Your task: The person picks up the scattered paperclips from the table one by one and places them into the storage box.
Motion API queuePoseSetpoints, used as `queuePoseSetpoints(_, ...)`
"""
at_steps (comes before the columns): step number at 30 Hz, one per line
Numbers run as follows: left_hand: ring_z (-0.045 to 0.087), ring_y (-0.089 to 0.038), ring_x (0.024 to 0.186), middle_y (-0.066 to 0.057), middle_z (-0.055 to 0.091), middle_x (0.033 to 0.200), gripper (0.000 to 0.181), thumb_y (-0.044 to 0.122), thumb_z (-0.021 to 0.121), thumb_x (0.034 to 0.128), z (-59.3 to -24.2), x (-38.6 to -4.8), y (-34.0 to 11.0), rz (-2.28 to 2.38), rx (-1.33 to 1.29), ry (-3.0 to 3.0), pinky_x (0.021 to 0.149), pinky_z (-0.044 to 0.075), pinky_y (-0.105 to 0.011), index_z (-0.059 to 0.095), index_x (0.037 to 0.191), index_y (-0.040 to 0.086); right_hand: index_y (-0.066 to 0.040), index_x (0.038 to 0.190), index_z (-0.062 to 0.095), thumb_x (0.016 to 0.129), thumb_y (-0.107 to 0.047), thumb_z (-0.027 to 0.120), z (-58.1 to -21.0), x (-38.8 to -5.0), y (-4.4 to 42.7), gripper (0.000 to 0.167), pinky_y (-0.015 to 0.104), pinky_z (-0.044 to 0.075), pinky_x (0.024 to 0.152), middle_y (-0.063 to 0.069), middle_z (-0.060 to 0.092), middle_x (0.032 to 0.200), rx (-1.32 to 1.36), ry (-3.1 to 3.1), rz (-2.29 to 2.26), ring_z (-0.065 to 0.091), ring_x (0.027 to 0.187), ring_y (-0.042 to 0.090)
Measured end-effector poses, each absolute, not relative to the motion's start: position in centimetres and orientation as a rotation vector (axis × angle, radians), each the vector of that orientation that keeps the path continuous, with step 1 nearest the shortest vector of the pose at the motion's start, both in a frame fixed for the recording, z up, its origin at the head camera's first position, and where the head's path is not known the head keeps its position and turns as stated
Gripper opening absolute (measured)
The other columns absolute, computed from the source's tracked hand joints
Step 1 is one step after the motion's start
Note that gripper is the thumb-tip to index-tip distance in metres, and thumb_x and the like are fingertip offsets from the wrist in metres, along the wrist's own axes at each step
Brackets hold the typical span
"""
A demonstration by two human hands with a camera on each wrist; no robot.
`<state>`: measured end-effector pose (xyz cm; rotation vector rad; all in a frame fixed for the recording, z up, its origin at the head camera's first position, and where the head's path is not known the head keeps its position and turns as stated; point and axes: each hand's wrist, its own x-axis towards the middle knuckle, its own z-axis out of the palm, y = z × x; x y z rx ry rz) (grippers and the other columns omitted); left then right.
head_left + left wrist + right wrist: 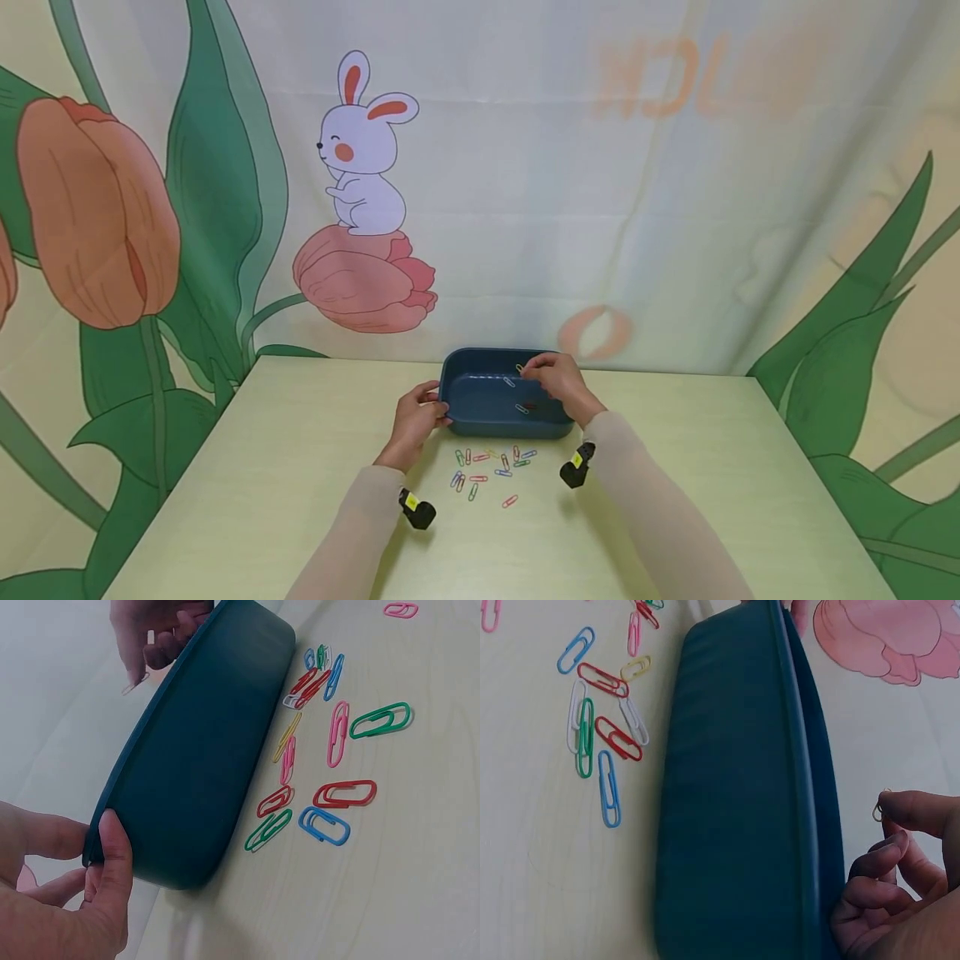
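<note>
A dark blue rectangular tray point(480, 429) stands near the table's back edge with a few paper clips inside, among them a white one point(509, 382). My left hand point(417, 418) grips its left end, thumb and fingers on either side of the rim, as the left wrist view shows. Over the tray's right side, my right hand point(558, 379) pinches a yellow paper clip point(879, 810) between thumb and finger. Several coloured paper clips lie loose on the table before the tray, such as a green one point(381, 720) and a blue one point(609, 789).
The pale wooden table point(247, 500) reaches to a printed curtain point(510, 208) with tulips and a rabbit, close behind the tray. One pink paper clip point(510, 501) lies apart, nearest the front. Each wrist wears a small black camera point(417, 510).
</note>
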<state>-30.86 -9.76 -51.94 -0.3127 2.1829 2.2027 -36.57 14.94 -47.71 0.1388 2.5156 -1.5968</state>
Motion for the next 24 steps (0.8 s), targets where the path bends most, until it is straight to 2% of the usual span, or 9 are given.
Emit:
queuePoseSetpoints(5,0.06,-0.02,0.077,-0.014,0.048,0.109,0.051,-0.002,0.057,0.0908,-52.1,-30.9,-9.6,2.207,-0.308,2.18,0.074,0.06,-0.03,0.05,0.141,0.003,-0.016,0.094,0.074,0.091,-0.023,0.069,-48.1,-36.9,15.0,0.01,0.041,0.045,0.063,0.005,0.068,0.112,0.171,2.522,-1.581,0.049,0.072,0.023)
queuePoseSetpoints(11,0.061,-0.019,0.078,-0.014,0.048,0.11,0.051,-0.003,0.057,0.0905,-52.1,-30.8,-9.4,2.21,-0.311,2.18,0.074,0.06,-0.029,0.05,0.141,0.003,-0.014,0.111,0.072,0.091,-0.021,0.069,-48.1,-36.9,14.9,0.021,0.043,0.044,0.065,0.005,0.069,0.11,0.198,2.514,-1.576,0.044,0.066,0.02)
queuePoseSetpoints(17,0.06,-0.017,0.077,-0.014,0.048,0.11,0.051,-0.003,0.057,0.0907,-52.0,-30.8,-9.4,2.206,-0.317,2.185,0.074,0.06,-0.028,0.05,0.141,0.003,-0.019,0.11,0.072,0.091,-0.024,0.069,-47.3,-36.2,15.1,0.02,0.049,0.048,0.076,0.006,0.069,0.107,0.163,2.56,-1.529,0.05,0.075,0.023)
queuePoseSetpoints(21,0.061,-0.019,0.079,-0.015,0.048,0.111,0.051,-0.003,0.057,0.0908,-51.9,-30.8,-9.5,2.206,-0.323,2.181,0.075,0.061,-0.029,0.05,0.141,0.003,-0.02,0.11,0.071,0.091,-0.026,0.069,-46.8,-35.6,15.5,0.021,0.042,0.048,0.075,0.005,0.068,0.107,0.099,2.603,-1.495,0.056,0.091,0.027)
queuePoseSetpoints(24,0.061,-0.022,0.081,-0.015,0.047,0.112,0.051,-0.003,0.057,0.091,-51.8,-30.9,-9.6,2.202,-0.325,2.18,0.076,0.061,-0.03,0.05,0.141,0.004,-0.02,0.111,0.071,0.091,-0.027,0.068,-46.4,-35.1,15.8,0.022,0.036,0.047,0.075,0.004,0.067,0.106,0.053,2.637,-1.468,0.056,0.094,0.026)
